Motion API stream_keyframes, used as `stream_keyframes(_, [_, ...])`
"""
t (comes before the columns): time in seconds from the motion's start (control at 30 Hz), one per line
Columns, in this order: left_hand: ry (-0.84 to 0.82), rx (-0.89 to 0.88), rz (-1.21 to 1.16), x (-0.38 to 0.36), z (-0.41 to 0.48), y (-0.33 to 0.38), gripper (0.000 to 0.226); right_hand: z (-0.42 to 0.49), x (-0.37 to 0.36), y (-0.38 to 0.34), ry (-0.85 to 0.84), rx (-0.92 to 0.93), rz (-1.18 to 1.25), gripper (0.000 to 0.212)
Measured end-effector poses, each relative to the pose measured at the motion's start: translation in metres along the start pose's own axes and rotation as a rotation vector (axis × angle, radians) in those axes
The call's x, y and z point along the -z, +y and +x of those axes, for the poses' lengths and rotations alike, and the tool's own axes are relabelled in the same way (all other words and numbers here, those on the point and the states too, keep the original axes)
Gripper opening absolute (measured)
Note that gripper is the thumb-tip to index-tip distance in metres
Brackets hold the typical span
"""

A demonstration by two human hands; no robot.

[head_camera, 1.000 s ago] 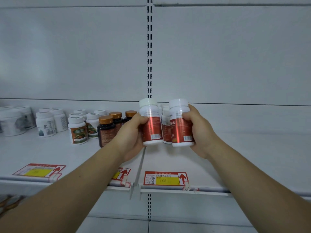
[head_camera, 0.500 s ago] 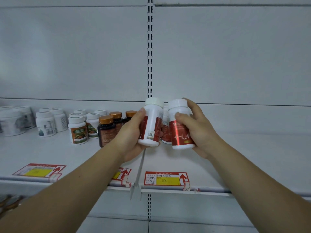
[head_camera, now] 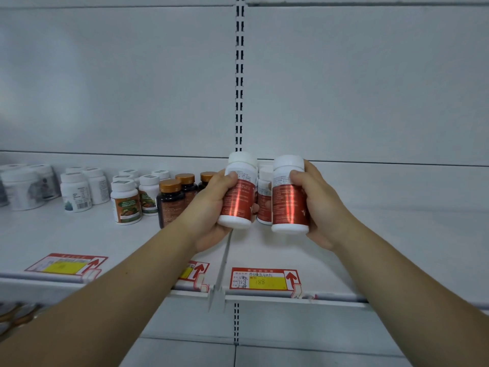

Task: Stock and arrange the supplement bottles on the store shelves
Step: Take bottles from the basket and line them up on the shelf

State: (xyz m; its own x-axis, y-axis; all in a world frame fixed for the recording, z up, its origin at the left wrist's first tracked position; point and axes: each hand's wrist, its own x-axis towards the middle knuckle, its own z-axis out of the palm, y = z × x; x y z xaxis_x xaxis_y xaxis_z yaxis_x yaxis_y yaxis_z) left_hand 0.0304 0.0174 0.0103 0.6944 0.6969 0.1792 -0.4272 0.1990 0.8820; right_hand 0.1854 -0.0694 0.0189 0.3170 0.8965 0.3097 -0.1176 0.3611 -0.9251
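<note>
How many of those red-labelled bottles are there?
3. The left bottle is gripped by the left hand, the right bottle by the right hand, and a third bottle stands on the shelf behind them. Others may be hidden.

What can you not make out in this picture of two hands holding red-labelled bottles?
Head view:
- Small print on the left bottle and right bottle, held by the left hand and right hand: too small, blurred.
- Third bottle behind: mostly hidden by both.
- Middle price tag: half covered by the left forearm.
- Items at lower-left edge: cut off, blurred.
</note>
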Motion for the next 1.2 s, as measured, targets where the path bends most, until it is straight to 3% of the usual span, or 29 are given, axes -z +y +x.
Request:
stream_keyframes(0.17, [0.001,-0.103,0.159,0.001,0.001,-0.001,0.026,0.0,0.002,0.001,-0.013,0.018,0.005,0.038])
stream_keyframes(0.3, [-0.053,-0.177,0.32,0.007,0.002,-0.002,0.053,0.0,0.004,0.002,-0.002,0.086,-0.056,0.061])
stream_keyframes(0.43, [-0.109,-0.251,0.433,0.01,0.0,-0.002,0.072,-0.002,0.01,0.002,0.032,0.225,-0.192,0.05])
stream_keyframes(0.67, [-0.082,-0.353,0.508,0.009,-0.005,-0.001,0.069,-0.01,0.012,0.002,0.0,0.345,-0.433,0.06])
stream_keyframes(0.97, [-0.038,-0.324,0.395,0.008,-0.006,0.001,0.07,-0.009,0.009,0.002,0.076,0.3,-0.338,0.06])
stream_keyframes(1.2, [-0.016,-0.292,0.392,0.002,-0.007,-0.001,0.033,-0.006,0.006,0.005,0.082,0.315,-0.472,0.033])
